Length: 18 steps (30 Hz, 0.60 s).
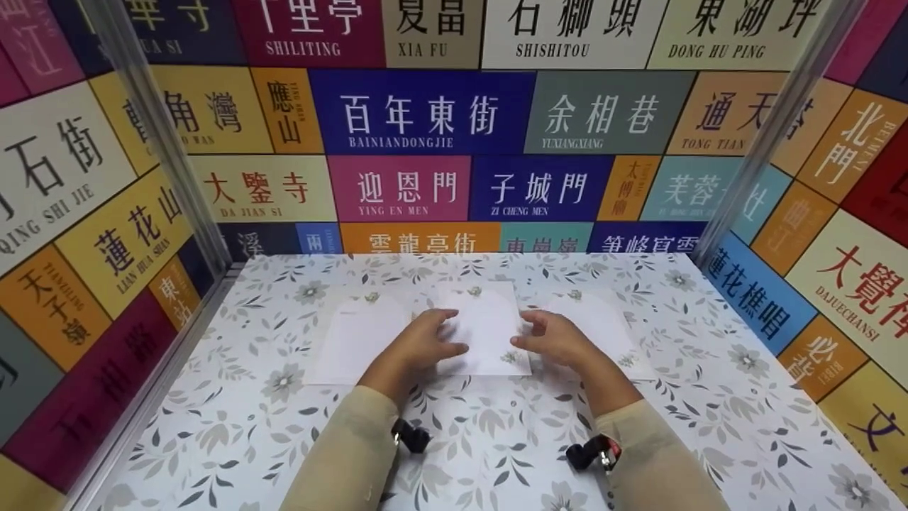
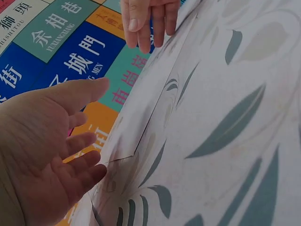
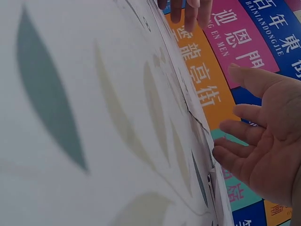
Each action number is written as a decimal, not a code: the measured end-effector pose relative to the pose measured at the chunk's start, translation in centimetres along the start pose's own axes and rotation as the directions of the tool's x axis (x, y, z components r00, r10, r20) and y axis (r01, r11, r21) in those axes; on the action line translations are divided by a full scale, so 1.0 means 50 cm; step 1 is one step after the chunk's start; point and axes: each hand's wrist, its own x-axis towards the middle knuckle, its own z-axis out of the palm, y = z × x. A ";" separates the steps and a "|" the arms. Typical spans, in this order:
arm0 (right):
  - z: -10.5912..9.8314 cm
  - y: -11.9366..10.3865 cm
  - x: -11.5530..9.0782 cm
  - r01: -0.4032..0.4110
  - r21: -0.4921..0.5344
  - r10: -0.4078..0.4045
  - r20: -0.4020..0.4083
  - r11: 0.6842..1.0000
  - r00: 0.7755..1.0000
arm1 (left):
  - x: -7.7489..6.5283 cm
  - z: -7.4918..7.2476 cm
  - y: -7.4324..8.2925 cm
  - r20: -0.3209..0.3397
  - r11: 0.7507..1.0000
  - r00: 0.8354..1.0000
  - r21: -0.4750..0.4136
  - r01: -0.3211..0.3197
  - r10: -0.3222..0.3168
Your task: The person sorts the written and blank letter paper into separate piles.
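Three white paper sheets with small printed leaf sprigs lie side by side on a floral-patterned table: a left sheet (image 1: 347, 333), a middle sheet (image 1: 486, 330) and a right sheet (image 1: 596, 323). My left hand (image 1: 423, 339) hovers between the left and middle sheets, thumb and fingers spread apart with nothing between them. Over the gap between the middle and right sheets is my right hand (image 1: 557, 337), its fingers pointing inward and loosely bent, holding nothing. Both palms face each other across the middle sheet. In each wrist view the other hand shows at the top.
The tabletop (image 1: 284, 440) carries grey and beige leaf prints. Behind it and on both sides stand walls covered in coloured name panels (image 1: 425, 113), with clear upright edge strips (image 1: 152, 128) at the corners. A small black device (image 1: 410, 435) sits on each sleeved wrist.
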 end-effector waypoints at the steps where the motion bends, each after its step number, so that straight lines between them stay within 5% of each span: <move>1: 0.000 0.000 -0.002 0.005 -0.023 -0.005 0.024 1.000 1.000 | -0.001 0.000 -0.002 0.021 0.999 1.000 0.033 -0.011 0.010; 9: 0.006 0.002 -0.010 0.022 -0.218 0.012 0.154 0.976 0.988 | -0.013 0.001 0.002 0.177 0.964 0.981 0.263 0.026 -0.075; 18: 0.007 0.001 -0.012 0.072 -0.316 -0.005 0.210 0.946 0.978 | -0.016 0.007 0.006 0.187 0.933 0.976 0.359 0.035 -0.108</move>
